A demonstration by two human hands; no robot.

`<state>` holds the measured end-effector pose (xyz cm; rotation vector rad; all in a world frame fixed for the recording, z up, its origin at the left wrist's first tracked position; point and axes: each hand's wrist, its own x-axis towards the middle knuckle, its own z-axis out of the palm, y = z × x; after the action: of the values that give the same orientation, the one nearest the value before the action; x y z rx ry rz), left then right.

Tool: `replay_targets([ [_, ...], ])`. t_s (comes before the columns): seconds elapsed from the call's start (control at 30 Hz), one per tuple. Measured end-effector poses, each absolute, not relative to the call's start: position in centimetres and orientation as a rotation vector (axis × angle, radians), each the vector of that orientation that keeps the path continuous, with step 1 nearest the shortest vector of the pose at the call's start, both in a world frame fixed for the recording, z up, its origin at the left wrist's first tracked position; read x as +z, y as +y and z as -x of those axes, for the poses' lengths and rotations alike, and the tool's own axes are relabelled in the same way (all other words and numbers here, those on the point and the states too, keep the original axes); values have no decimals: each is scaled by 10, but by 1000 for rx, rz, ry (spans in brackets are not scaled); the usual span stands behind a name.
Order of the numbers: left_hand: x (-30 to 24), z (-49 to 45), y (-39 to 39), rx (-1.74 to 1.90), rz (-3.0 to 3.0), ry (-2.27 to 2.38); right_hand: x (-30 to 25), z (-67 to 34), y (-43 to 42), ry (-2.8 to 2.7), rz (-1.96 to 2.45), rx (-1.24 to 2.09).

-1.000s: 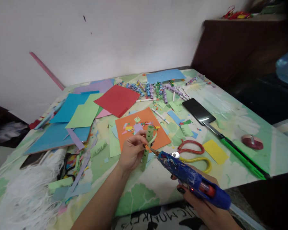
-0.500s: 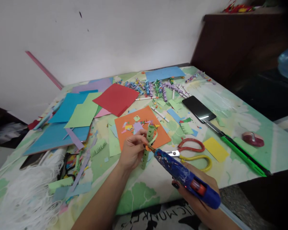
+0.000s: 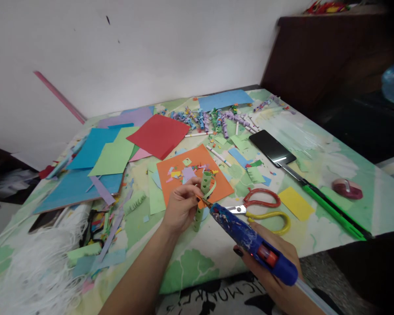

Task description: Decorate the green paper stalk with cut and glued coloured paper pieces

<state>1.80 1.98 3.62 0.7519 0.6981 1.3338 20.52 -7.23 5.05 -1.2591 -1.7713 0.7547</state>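
Observation:
My left hand [image 3: 183, 204] is closed around a rolled light-green paper tube [image 3: 206, 180] with dark spots, held upright over the table. A thin green paper strip curls off the tube's side. At my left fingertips shows a small orange bit [image 3: 201, 204], partly hidden. My right hand [image 3: 272, 258] grips a blue hot glue gun [image 3: 239, 229], smeared with old glue, a clear glue stick coming out of its rear. Its nozzle meets the orange bit, or nearly so; I cannot tell which. Scissors [image 3: 262, 197] with red and yellow handles lie just beyond the gun.
An orange sheet [image 3: 170, 192] bearing paper scraps lies behind my left hand. Right of it are a black phone [image 3: 272, 146], a green box cutter [image 3: 331, 210] with its blade out, and a yellow paper [image 3: 295, 204]. White string [image 3: 36, 271] heaps at left; decorated tubes [image 3: 202, 120] lie at the back.
The glue gun has shifted very slightly to the left, its nozzle still at the orange bit. My left hand and the green tube stay in place.

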Motion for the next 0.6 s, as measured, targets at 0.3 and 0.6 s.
replay_targets([
  [0.3, 35, -18, 20, 1348, -775, 702, 52, -206, -73, -1785, 1282, 763],
  [0.6, 35, -19, 20, 1354, -750, 729, 50, -205, -73, -1791, 1295, 738],
])
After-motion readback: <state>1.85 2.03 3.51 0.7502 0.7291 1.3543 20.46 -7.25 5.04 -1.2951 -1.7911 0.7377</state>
